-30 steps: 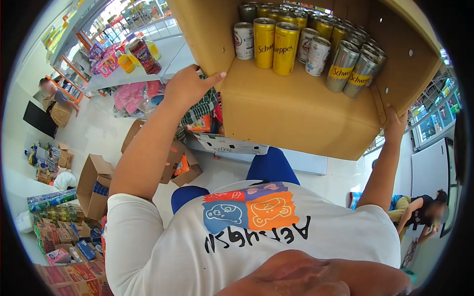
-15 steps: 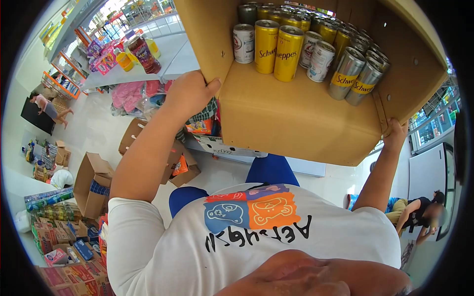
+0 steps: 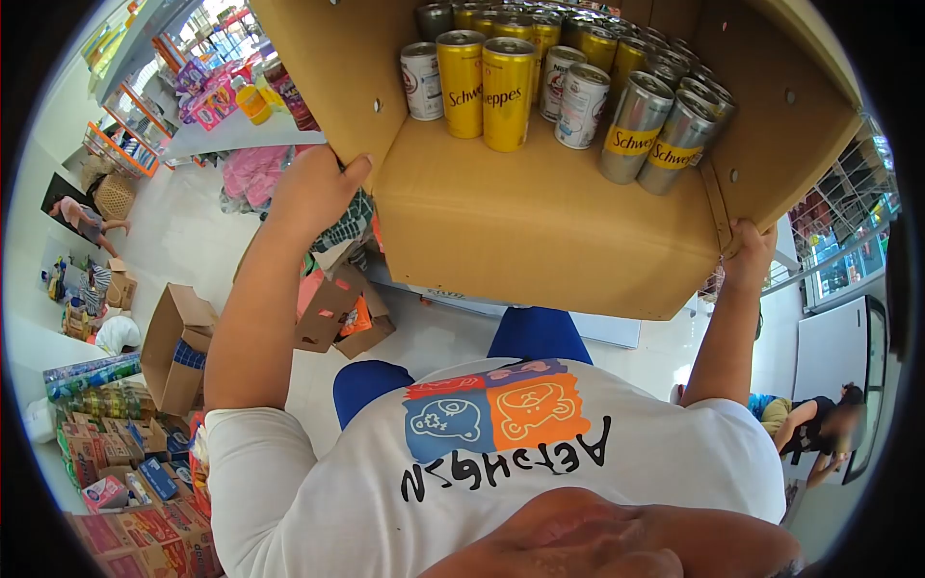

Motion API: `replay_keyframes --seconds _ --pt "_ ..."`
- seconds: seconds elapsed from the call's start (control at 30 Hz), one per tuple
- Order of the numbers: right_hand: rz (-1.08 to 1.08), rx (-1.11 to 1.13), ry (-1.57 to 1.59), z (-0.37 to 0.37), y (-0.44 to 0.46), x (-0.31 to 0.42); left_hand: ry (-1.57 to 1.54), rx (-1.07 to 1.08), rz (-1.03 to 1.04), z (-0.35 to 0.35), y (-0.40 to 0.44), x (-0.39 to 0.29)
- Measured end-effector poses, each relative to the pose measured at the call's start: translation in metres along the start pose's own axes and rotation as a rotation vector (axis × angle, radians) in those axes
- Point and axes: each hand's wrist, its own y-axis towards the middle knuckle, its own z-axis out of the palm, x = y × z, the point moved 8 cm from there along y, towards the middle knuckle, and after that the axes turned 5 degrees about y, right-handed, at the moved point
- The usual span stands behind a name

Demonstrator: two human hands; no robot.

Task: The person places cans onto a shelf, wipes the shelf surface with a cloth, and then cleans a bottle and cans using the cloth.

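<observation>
a: how far along with the box [image 3: 540,231]?
b: gripped at both sides, cans [image 3: 506,96] standing inside; what's left doesn't show, and any support beneath is hidden.
a: hands?
b: apart: left hand [image 3: 318,188] clamped on its left edge, right hand [image 3: 750,249] on its lower right edge.
a: and its look?
b: brown cardboard, open-fronted, holes in the sides, filling the upper centre and right of the frame.

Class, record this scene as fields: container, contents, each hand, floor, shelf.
container: cardboard box, open side facing the person
contents: upright yellow cans, white cans, silver cans with yellow bands
left hand: grips the box's left edge
right hand: grips its right edge
floor: open cartons
shelf: yellow-orange bottle, pink packs
</observation>
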Motion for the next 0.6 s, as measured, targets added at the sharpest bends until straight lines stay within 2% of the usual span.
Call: replay_keyframes --seconds 0.17,0.43,0.6 --pt "-0.039 0.011 0.021 0.010 -0.007 0.005 -0.012 0.041 -0.066 -0.004 -0.007 0.002" --pt "-0.090 0.003 0.032 0.024 -0.020 0.014 -0.054 -0.160 -0.109 -0.014 -0.018 0.007" --pt "-0.134 -0.017 -0.030 0.038 -0.029 0.021 -0.108 -0.210 -0.079 -0.005 -0.026 0.031"
